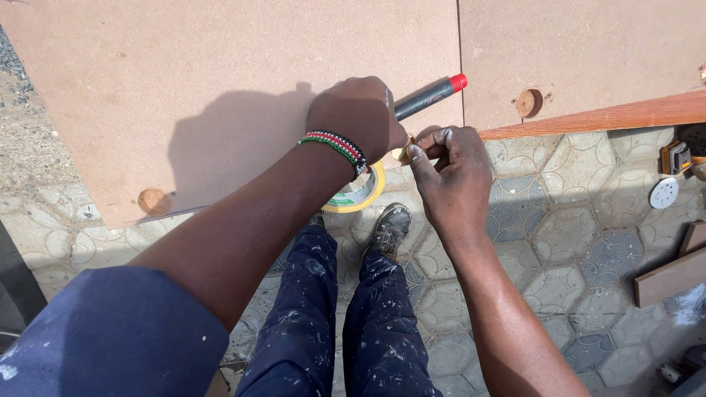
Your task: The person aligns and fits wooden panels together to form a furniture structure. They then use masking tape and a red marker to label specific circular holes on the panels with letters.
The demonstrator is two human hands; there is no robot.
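My left hand (360, 114), with a beaded bracelet on its wrist, grips a black marker with a red cap (430, 95) and also holds a roll of yellow tape (362, 192) that hangs below it. My right hand (448, 165) pinches something small and tan at the lower edge of a brown fibreboard panel (220, 81), right beside the left hand. What the right fingers hold is mostly hidden. The marker lies across the seam between that panel and a second panel (588, 44) to the right.
Round wooden plugs sit in the panels (154, 201) (529, 102). A reddish wood edge strip (610, 117) runs along the right panel's bottom. Hexagon paving (559, 235) lies below, with a white sanding disc (664, 192), a tool (675, 156) and board offcuts (673, 276) at right. My paint-flecked trousers and shoe (388, 229) stand under the hands.
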